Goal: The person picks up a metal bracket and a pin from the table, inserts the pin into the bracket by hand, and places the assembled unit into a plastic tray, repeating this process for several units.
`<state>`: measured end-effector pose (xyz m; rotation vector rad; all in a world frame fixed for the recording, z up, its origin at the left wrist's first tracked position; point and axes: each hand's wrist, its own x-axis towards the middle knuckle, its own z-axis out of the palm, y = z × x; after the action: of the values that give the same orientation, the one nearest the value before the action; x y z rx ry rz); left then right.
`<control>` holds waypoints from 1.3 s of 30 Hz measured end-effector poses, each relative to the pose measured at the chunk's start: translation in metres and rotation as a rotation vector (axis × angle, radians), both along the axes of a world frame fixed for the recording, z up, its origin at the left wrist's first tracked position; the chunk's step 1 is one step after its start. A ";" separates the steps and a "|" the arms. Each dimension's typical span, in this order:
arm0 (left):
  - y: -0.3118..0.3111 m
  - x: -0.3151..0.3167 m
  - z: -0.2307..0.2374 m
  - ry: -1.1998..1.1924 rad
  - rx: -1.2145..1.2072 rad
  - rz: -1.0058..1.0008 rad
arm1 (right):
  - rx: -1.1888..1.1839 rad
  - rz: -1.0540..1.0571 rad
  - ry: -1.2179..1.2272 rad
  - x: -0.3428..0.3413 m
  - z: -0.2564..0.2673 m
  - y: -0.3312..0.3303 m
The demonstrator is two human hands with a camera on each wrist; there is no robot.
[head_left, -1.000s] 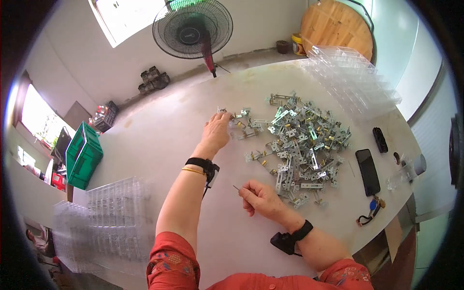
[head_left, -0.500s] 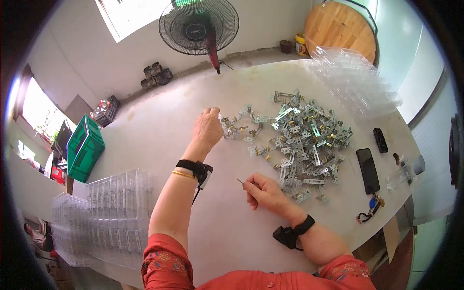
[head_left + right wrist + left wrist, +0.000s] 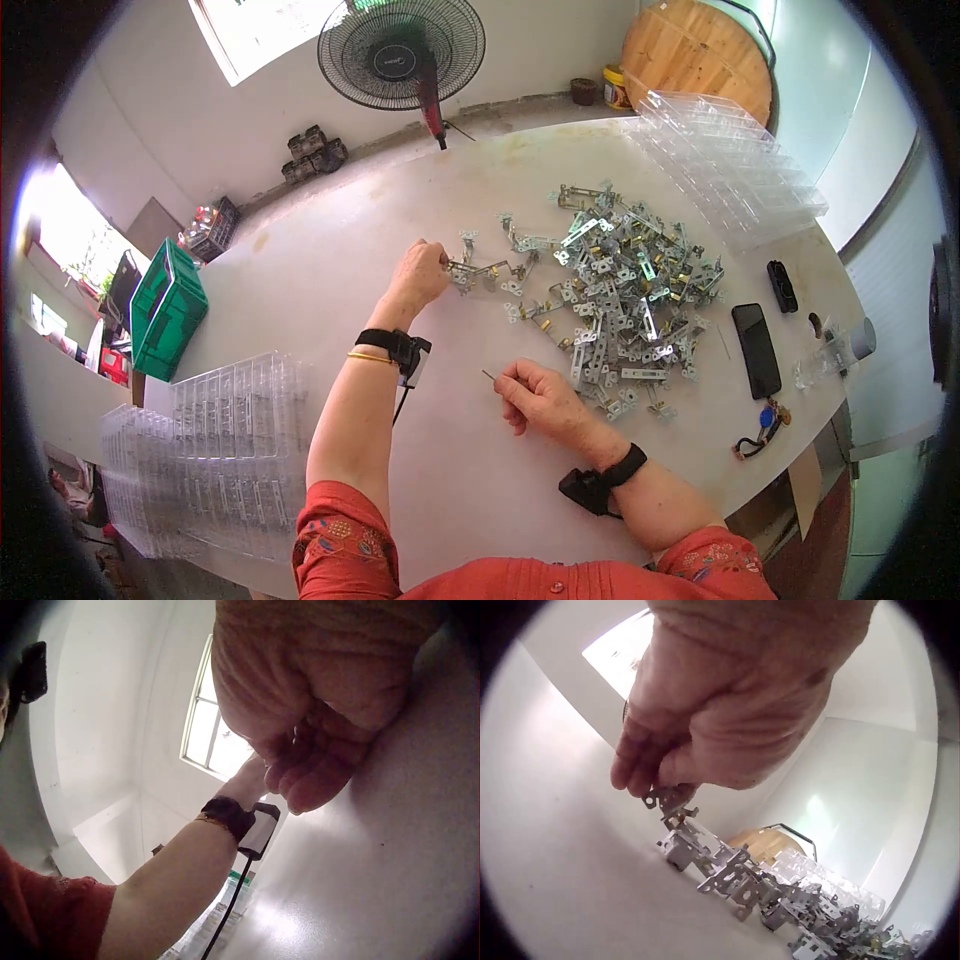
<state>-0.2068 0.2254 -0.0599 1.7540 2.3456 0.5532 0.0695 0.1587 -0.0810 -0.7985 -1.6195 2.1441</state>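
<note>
At the left end of a short row of metal brackets (image 3: 490, 270), my left hand (image 3: 418, 272) pinches a small metal bracket (image 3: 673, 801) between thumb and fingertips. In the left wrist view this bracket overlaps the other brackets beyond it. My right hand (image 3: 548, 402), fingers curled, holds a thin dark rod (image 3: 488, 374) whose tip sticks out past the thumb and index finger. Only the curled fingers show in the right wrist view; the rod is hidden there. To the right of both hands lies a large heap of metal brackets (image 3: 640, 290) with brass-coloured parts.
Stacked clear plastic trays (image 3: 240, 440) stand at the table's left, the nearer ones holding brackets. More clear trays (image 3: 735, 165) lie at the far right. A phone (image 3: 756, 350), a black case (image 3: 781, 287) and keys (image 3: 765, 430) lie right of the heap. A green crate (image 3: 170, 310) stands off left.
My left hand has moved left and slightly nearer along the small row of brackets, which lie differently now. The right hand stays almost in place with the rod.
</note>
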 end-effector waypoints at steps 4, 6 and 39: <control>-0.012 0.004 0.004 -0.039 0.130 -0.032 | 0.000 0.007 0.023 0.000 -0.002 0.000; -0.020 0.011 0.006 0.011 0.277 -0.041 | 0.013 -0.007 0.004 0.000 -0.002 0.000; -0.167 0.085 0.012 -0.075 0.626 0.210 | -0.042 0.042 0.075 0.006 0.008 0.005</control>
<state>-0.1221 0.0587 -0.0477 1.6440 2.4832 1.4916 0.0753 0.1636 -0.0728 -0.6932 -1.5716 2.2169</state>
